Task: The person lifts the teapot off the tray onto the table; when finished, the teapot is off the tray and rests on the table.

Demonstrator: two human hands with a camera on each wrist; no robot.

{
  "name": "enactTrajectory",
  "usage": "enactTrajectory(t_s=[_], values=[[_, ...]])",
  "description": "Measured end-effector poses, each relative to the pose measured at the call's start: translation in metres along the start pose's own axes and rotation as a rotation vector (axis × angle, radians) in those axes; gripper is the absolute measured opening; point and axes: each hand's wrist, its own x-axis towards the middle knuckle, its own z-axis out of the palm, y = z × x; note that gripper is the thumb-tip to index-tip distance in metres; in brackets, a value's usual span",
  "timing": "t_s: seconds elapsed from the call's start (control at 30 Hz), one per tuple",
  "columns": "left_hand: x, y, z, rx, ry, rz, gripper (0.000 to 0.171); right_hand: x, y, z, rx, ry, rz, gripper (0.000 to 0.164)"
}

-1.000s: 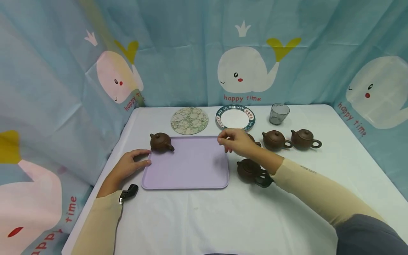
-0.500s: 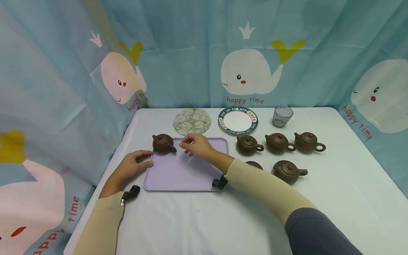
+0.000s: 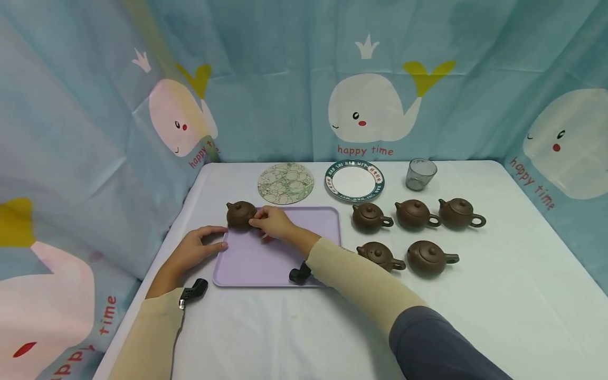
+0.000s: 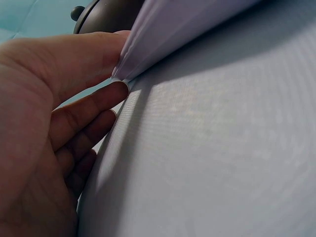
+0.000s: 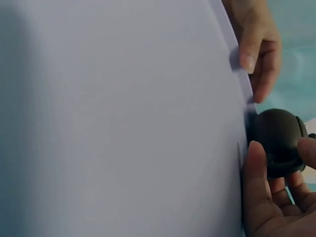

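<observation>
In the head view a lilac tray (image 3: 280, 264) lies on the table, with a brown teapot (image 3: 239, 215) at its far left corner. My right hand (image 3: 273, 221) reaches across the tray, thumb and fingers around the teapot's handle side. From the right wrist view, the same teapot (image 5: 276, 136) sits between the thumb and fingers, its handle mostly hidden. My left hand (image 3: 192, 250) rests at the tray's left edge, its fairly straight fingertips touching the rim. Close up in the left wrist view, the left fingers (image 4: 94, 101) meet the tray's edge (image 4: 143, 44).
Several brown teapots, among them one at the near left of the group (image 3: 378, 254), stand in two rows right of the tray. Behind are a round patterned mat (image 3: 285, 183), a green-rimmed plate (image 3: 354, 180) and a clear glass (image 3: 420, 174). A whale-print curtain (image 3: 266, 95) hangs behind.
My right hand has moved left across the tray from its right edge to the teapot at the corner. The left hand has stayed at the tray's edge.
</observation>
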Motion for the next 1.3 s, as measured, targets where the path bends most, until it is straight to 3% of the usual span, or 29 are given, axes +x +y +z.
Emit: enactTrajectory(t_s=[0.2, 0.53, 0.77, 1.0, 1.3], values=[[0.000, 0.000, 0.000, 0.010, -0.012, -0.010, 0.064, -0.001, 0.002, 0.007, 0.097, 0.006, -0.007, 0.014], [0.001, 0.000, 0.002, 0.028, 0.004, 0.013, 0.062, -0.003, 0.001, 0.007, -0.046, 0.039, -0.054, 0.023], [0.000, 0.000, -0.001, 0.036, 0.013, 0.036, 0.062, -0.009, -0.001, -0.010, 0.032, 0.024, -0.095, 0.021], [0.000, 0.000, -0.001, 0.008, 0.008, 0.018, 0.064, -0.032, -0.015, -0.036, 0.106, 0.038, -0.172, 0.016], [-0.002, 0.002, -0.001, -0.002, 0.007, -0.009, 0.065, -0.073, -0.025, -0.063, 0.029, 0.071, -0.243, 0.017]])
